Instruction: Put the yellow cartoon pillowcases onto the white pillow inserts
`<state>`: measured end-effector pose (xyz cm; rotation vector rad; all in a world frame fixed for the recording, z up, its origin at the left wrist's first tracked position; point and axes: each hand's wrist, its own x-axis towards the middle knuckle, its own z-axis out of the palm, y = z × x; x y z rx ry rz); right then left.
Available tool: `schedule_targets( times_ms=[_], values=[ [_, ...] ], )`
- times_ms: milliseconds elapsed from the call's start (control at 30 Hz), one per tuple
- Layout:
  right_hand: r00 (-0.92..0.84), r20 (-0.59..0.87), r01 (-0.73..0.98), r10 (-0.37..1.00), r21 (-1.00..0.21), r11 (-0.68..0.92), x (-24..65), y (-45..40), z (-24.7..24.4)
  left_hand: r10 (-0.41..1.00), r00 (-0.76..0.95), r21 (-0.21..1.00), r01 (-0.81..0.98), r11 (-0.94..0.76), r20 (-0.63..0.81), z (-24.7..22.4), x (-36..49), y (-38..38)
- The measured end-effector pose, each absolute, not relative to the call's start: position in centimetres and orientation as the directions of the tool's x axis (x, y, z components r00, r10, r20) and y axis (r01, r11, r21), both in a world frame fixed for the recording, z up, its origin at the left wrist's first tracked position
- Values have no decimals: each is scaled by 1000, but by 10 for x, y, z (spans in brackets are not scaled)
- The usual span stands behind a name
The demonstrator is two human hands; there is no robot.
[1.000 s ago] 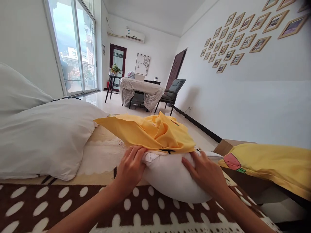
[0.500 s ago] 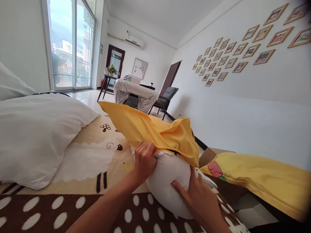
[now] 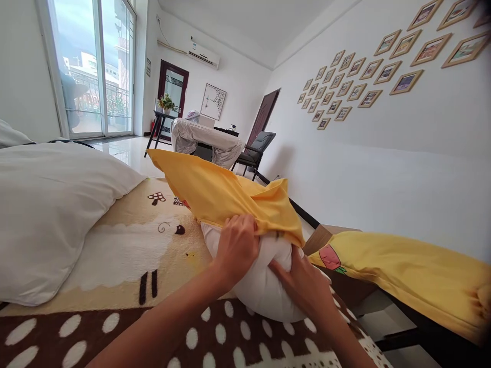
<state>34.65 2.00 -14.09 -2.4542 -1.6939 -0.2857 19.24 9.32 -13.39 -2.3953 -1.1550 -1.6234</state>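
Note:
A yellow pillowcase (image 3: 222, 186) covers the far part of a white pillow (image 3: 264, 289), whose near end bulges out bare. My left hand (image 3: 238, 245) is closed in a fist on the pillowcase's open edge, near the middle of the opening. To its right, my right hand (image 3: 307, 286) grips the side of the pillow, thumb on top and pressed into the white fabric. Its other fingers are partly hidden behind the pillow. The pillowcase's far left corner sticks up, flat and unfilled. Beneath lies a beige and brown spotted blanket (image 3: 123, 255).
Another white pillow (image 3: 57, 214) lies at the left on the blanket. A yellow cloth with a carrot print (image 3: 406, 271) rests at the right, above dark open shelving (image 3: 387, 317). Farther off stand a covered table (image 3: 203, 138) and a black chair (image 3: 257, 151).
My left hand has pushed forward along the pillow with the pillowcase edge. The bare end of the pillow looks more squeezed. The view has shifted slightly to the right.

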Motion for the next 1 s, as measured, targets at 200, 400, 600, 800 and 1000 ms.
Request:
schedule_targets(
  times_ms=[200,400,600,800,1000],
  values=[
    [341,272,928,900,57,-369,339,21,-145,202,271,-48,699,-714,941,-144,202,85],
    [252,182,922,950,254,-293,343,39,-137,-15,457,-312,582,-751,890,-179,199,68],
    [212,361,966,908,64,-251,335,33,-141,223,520,-231,669,-707,825,-190,176,71],
    [-105,468,989,877,-43,141,316,3,-153,385,424,-139,799,-585,819,-174,123,71],
    [-412,654,843,634,8,538,274,-5,-160,143,514,-387,775,-500,846,-146,78,43]
  ],
)
